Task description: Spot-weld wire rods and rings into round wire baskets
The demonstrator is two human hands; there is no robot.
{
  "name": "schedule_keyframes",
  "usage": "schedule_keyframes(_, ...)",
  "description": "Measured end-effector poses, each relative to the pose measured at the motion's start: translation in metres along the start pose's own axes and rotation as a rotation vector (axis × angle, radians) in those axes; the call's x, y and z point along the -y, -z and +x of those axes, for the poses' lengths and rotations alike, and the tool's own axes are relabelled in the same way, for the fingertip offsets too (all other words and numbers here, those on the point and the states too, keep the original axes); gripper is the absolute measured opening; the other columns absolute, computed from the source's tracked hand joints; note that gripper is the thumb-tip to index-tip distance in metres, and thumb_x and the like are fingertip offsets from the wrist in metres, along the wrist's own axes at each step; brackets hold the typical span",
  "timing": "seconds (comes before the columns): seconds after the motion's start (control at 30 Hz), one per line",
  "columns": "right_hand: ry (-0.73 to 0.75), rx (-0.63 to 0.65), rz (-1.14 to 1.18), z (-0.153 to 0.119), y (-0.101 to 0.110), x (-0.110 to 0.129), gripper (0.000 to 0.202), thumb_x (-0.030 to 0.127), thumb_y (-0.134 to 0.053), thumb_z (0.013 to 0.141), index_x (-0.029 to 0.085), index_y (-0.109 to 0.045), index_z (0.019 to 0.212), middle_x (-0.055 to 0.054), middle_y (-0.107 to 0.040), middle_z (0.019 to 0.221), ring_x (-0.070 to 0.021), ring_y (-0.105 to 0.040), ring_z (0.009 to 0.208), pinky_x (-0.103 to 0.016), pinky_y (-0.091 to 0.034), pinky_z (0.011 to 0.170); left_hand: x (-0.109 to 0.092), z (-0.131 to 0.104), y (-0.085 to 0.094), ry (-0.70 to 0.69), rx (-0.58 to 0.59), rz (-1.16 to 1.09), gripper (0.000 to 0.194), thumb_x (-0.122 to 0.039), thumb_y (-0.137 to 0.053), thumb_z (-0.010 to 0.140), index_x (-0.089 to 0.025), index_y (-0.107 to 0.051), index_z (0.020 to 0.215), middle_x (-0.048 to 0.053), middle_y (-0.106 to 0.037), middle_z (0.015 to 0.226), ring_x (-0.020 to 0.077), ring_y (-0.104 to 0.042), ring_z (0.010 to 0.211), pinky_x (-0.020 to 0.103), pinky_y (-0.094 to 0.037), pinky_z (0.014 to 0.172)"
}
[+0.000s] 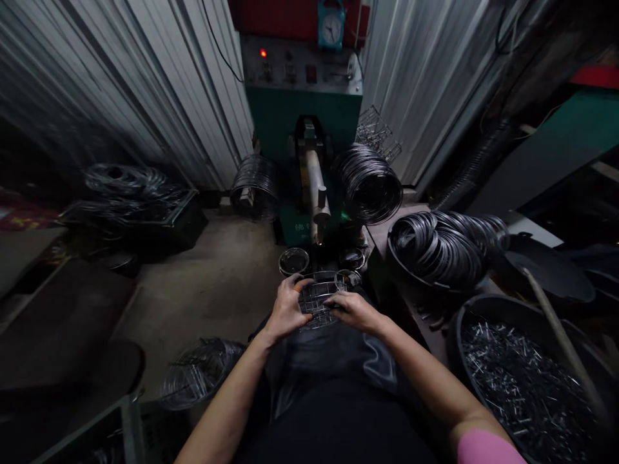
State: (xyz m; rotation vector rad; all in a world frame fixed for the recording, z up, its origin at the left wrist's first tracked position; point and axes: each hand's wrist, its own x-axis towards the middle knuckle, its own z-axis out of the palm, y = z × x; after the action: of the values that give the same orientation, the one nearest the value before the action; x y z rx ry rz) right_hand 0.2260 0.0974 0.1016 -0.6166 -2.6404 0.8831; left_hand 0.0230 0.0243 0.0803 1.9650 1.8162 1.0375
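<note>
Between my hands, low in front of the machine, is a small round wire basket [318, 298] with crossing thin metal wires. My left hand [286, 310] grips its left side, thumb below and fingers over the upper rim. An orange band shows on one finger. My right hand [356, 312] is at the basket's right side, its fingertips pinched together at the wires; whether a small loose piece is also in them, I cannot tell. Just beyond stands a green machine [309, 106] with a pale metal arm [316, 183], its tip pointing down above the basket.
Wire ring bundles hang left [255, 187] and right [368, 183] of the machine arm. To the right are a tub of wire rings [438, 248] and a tub of short metal pins [527, 380]. More wire rings [200, 370] lie at lower left, near a green crate [178, 222].
</note>
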Motion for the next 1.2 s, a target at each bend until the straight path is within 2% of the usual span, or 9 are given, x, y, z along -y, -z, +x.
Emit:
schedule_keyframes(0.3,0.032,-0.067,-0.120,0.034,0.005,-0.013,0.016,0.017,-0.056,0.083,0.019,-0.064,0.097,-0.006,-0.066,0.092,-0.0159,-0.065,0.083,-0.024,-0.050,0.073,0.019,0.029,0.006,-0.003,-0.048,-0.038,0.067,-0.017,-0.074,0.055,-0.021,-0.051,0.118,0.011,-0.041,0.128,0.0294,-0.043,0.121,0.047,-0.039,0.102)
schedule_keyframes(0.47,0.026,-0.071,-0.222,0.049,0.008,-0.023,0.017,0.018,-0.055,0.085,0.021,-0.064,0.099,-0.006,-0.067,0.094,-0.0153,-0.065,0.082,-0.023,-0.049,0.071,0.035,0.046,-0.002,-0.030,-0.098,-0.070,0.065,-0.028,-0.078,0.057,-0.021,-0.052,0.117,0.012,-0.044,0.127,0.0297,-0.046,0.120,0.048,-0.041,0.100)
schedule_keyframes(0.67,-0.032,-0.022,-0.343,0.060,0.011,-0.027,0.017,0.022,-0.055,0.086,0.020,-0.064,0.100,-0.006,-0.067,0.094,-0.0161,-0.065,0.079,-0.022,-0.047,0.065,0.049,0.055,-0.012,-0.005,-0.086,-0.117,0.067,-0.024,-0.077,0.060,-0.022,-0.050,0.121,0.011,-0.042,0.130,0.0290,-0.045,0.123,0.049,-0.040,0.102)
schedule_keyframes(0.87,-0.041,0.007,-0.367,0.064,0.014,-0.028,0.018,0.022,-0.054,0.087,0.021,-0.064,0.101,-0.006,-0.067,0.095,-0.0167,-0.066,0.080,-0.023,-0.047,0.064,0.053,0.058,-0.014,-0.005,-0.099,-0.140,0.066,-0.026,-0.077,0.060,-0.021,-0.051,0.121,0.013,-0.043,0.130,0.0299,-0.045,0.123,0.049,-0.040,0.101)
schedule_keyframes(1.03,-0.015,-0.016,-0.341,0.061,0.019,-0.024,0.016,0.020,-0.055,0.086,0.021,-0.065,0.099,-0.005,-0.068,0.095,-0.0160,-0.066,0.082,-0.022,-0.047,0.067,0.051,0.055,-0.014,-0.017,-0.126,-0.148,0.068,-0.028,-0.076,0.062,-0.022,-0.049,0.123,0.012,-0.042,0.132,0.0292,-0.045,0.123,0.048,-0.039,0.102)
schedule_keyframes(1.2,-0.042,-0.048,-0.348,0.076,0.032,-0.028,0.017,0.018,-0.055,0.085,0.019,-0.066,0.098,-0.006,-0.068,0.097,-0.0172,-0.066,0.085,-0.023,-0.047,0.069,0.054,0.077,-0.012,0.009,-0.129,-0.178,0.064,-0.027,-0.076,0.060,-0.023,-0.052,0.120,0.010,-0.046,0.129,0.0282,-0.045,0.123,0.047,-0.037,0.103)
